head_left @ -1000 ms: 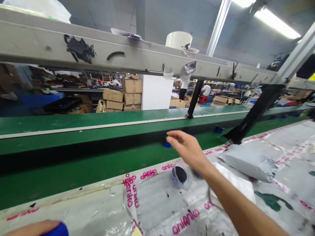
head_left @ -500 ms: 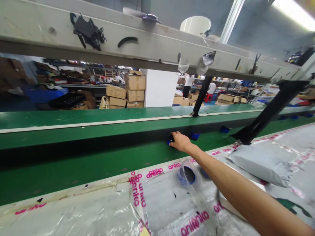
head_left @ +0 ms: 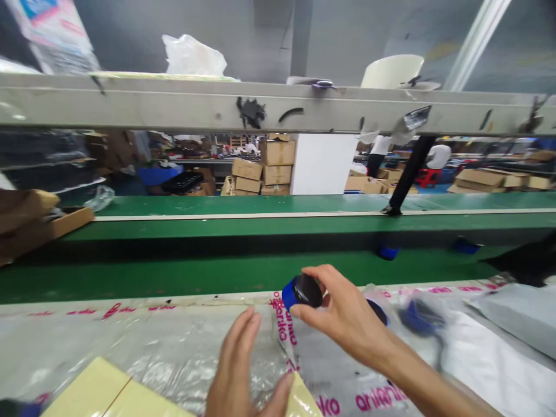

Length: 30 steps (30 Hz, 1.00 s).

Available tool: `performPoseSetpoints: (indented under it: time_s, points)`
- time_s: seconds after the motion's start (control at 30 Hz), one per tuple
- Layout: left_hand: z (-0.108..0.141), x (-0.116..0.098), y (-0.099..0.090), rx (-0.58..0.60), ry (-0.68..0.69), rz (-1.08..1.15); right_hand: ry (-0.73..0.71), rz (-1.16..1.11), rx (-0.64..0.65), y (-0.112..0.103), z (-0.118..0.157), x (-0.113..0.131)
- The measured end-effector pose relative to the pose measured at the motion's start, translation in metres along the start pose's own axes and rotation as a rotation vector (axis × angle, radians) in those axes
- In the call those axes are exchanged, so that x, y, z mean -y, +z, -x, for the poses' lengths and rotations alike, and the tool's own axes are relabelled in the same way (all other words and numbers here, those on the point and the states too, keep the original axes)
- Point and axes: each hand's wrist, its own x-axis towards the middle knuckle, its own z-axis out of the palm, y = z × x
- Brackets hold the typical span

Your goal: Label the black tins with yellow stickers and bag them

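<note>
Head view: cartons (head_left: 278,162) stand beyond the green conveyor (head_left: 195,272) along your plastic-covered bench's (head_left: 143,330) far edge. Your right hand's (head_left: 343,307) grip pinches a blue-and-black round piece (head_left: 303,291) above that edge; your left hand's (head_left: 243,376) grip is spread, nearer you.

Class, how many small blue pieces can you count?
5: one piece in the right hand, two pieces on the green surface, two pieces on the covered table. A cropped thing, bottom left, may be another; more may be hidden.
</note>
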Motion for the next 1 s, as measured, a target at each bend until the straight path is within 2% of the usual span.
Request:
performPoseSetpoints:
  time_s: [0.07,0.13,0.2,0.27,0.37,0.43,0.47,0.57,0.63,0.73,0.8,0.87,0.93,1.0]
  points:
    - [0.006,-0.005,0.009,0.023,0.002,-0.014,0.046,-0.109,0.021,0.022,0.020,0.023]
    - [0.008,-0.006,0.011,-0.012,-0.042,0.020,0.114,-0.191,0.037,0.040,0.033,0.044]
    - [0.006,-0.004,0.003,-0.045,-0.168,0.083,0.167,-0.258,0.057,0.049,0.041,0.060]
    - [0.002,-0.001,-0.008,-0.028,-0.349,0.214,0.170,-0.345,0.094,0.050,0.044,0.069]
    - [-0.006,0.001,-0.020,0.130,-0.512,0.568,0.102,-0.489,0.149,0.043,0.044,0.069]
    - [-0.010,-0.001,-0.021,0.234,-0.512,0.745,0.094,-0.569,0.171,0.042,0.041,0.064]
    - [-0.010,-0.002,-0.020,0.265,-0.489,0.765,0.106,-0.600,0.169,0.042,0.040,0.061]
    - [-0.009,-0.006,-0.016,0.257,-0.447,0.671,0.150,-0.666,0.148,0.044,0.041,0.050]
    - [-0.007,-0.005,-0.016,0.227,-0.531,0.664,0.156,-0.643,0.112,0.041,0.048,0.038]
    - [-0.006,0.002,-0.018,0.169,-0.676,0.678,0.226,-0.357,0.052,0.034,0.071,0.016]
    - [-0.006,0.007,-0.019,0.186,-0.697,0.585,0.304,-0.112,0.126,0.036,0.090,0.002]
    - [-0.008,0.011,-0.018,0.252,-0.696,0.475,0.364,-0.003,0.255,0.044,0.106,-0.006]
    - [-0.010,0.014,-0.015,0.293,-0.654,0.334,0.378,-0.028,0.310,0.056,0.115,-0.010]
    - [-0.013,0.017,-0.014,0.321,-0.574,0.158,0.375,-0.158,0.296,0.066,0.117,-0.012]
